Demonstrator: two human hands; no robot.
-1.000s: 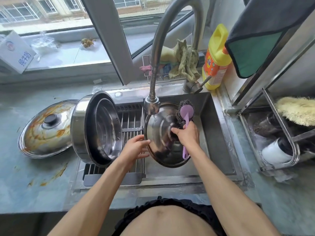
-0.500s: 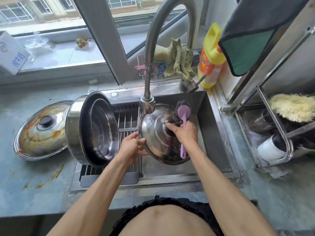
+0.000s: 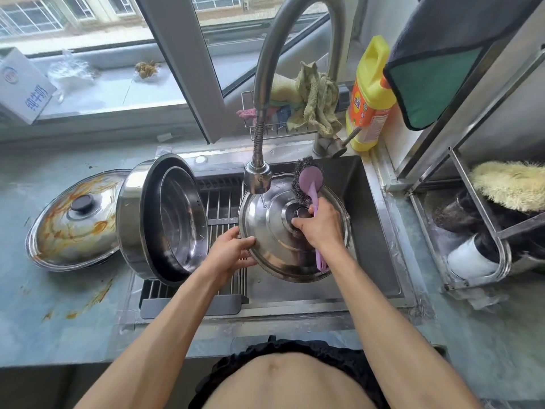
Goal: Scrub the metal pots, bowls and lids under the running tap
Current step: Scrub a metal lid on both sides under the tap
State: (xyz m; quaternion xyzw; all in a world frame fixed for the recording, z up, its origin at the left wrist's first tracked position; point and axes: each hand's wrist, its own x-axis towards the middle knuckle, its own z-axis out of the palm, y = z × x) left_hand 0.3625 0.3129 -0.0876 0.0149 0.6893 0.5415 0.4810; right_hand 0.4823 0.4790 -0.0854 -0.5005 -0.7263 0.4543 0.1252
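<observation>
Lid (image 3: 274, 246) tilted, top facing camera, frame centre; left hand (image 3: 231, 250) grips its left rim, right hand (image 3: 320, 224) grasps purple scrubber (image 3: 309, 184), handle pointing down-frame.

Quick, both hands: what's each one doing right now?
Left hand: fingers curled over the lid's rim, holding it.
Right hand: gripping the purple scrubber handle at the lid's knob.

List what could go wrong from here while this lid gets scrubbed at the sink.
1. The left hand grips only the wet rim of the lid; it could slip into the sink.
2. The big pot stands tilted on its side on the rack with a bowl inside; a bump could tip it.
3. Water from the tap head may splash off the lid.
</observation>
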